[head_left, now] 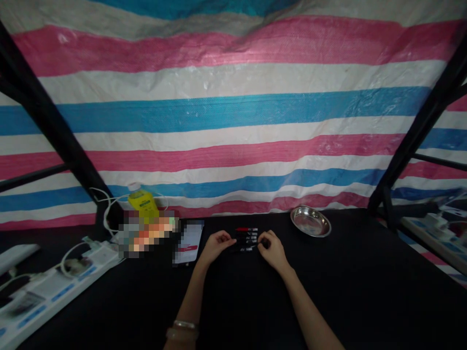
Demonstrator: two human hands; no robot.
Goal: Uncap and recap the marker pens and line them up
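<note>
Several markers lie in a short stack of rows on the dark table, the red marker farthest from me and black ones nearer. My left hand has its thumb and fingers pinched at the left end of a black marker in the row. At that marker's right end, my right hand is curled with its fingertips closed. Another black marker lies closest to me, just below the fingertips. Dark barrels blend into the dark table, so their exact outlines are hard to make out.
A round metal dish sits at the back right. To the left are a phone, a yellow bottle and a long white power strip with cables. Striped sheeting hangs behind the table, between dark frame posts.
</note>
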